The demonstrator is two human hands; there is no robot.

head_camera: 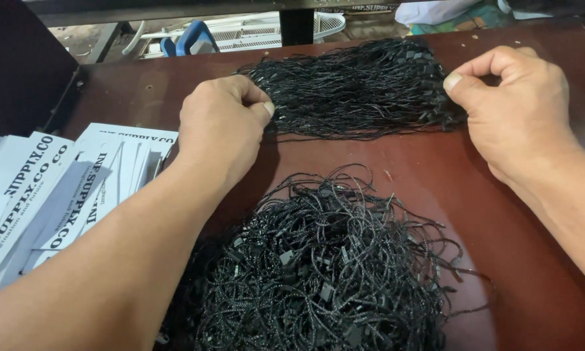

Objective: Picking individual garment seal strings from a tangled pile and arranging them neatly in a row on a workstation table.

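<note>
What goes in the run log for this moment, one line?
left hand: pinching far bundle left end | right hand: pinching its right end | near pile: untouched | tags: left side of table

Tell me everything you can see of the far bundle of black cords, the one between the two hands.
The far bundle of black cords lies flat on the reddish-brown table, strands running roughly side by side, left to right. They look like thin, slightly glossy string, with small black fasteners clustered at the right end. The left hand pinches its left end, the right hand its right end. A looser tangled pile lies apart, nearer the camera.
</note>
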